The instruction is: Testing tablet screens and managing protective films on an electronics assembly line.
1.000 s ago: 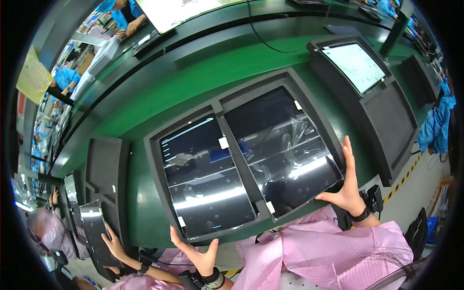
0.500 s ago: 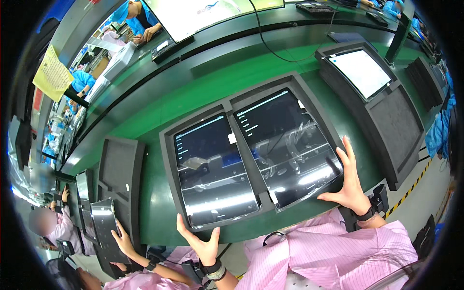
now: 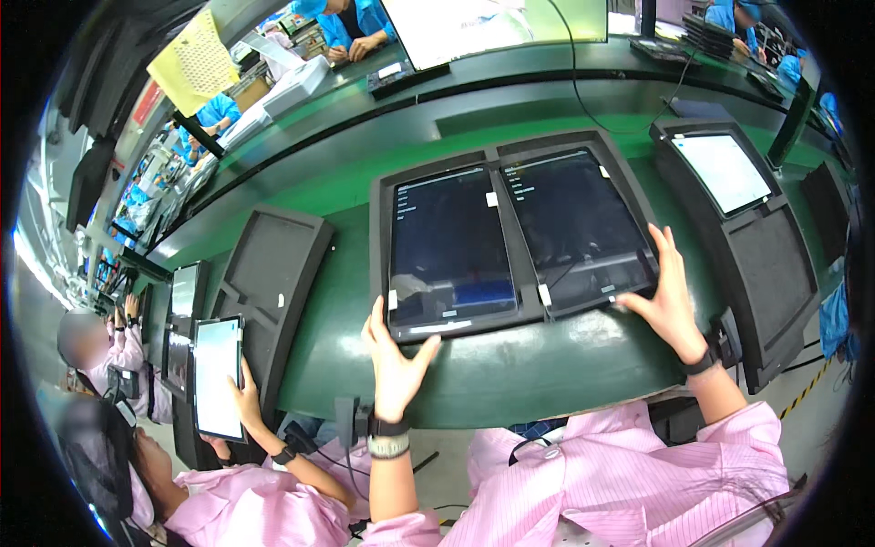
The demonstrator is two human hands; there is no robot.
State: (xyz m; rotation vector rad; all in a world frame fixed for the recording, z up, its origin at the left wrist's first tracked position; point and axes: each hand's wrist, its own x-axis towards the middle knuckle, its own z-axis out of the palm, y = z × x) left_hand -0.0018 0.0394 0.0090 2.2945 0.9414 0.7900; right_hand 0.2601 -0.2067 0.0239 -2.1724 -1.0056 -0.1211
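Flanking the two-screen tray [image 3: 516,246] — dark tray [image 3: 273,260] left, lit tablet [image 3: 720,173] right.

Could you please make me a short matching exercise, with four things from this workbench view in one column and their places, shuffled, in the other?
Things:
1. Left hand
2. Yellow sheet
3. Two dark tablets
4. Right hand

Places:
A. Side by side in the middle black tray
B. At that tray's near right corner
C. High up at the left of the picture
D. At that tray's near left corner

Right pairs: 1-D, 2-C, 3-A, 4-B
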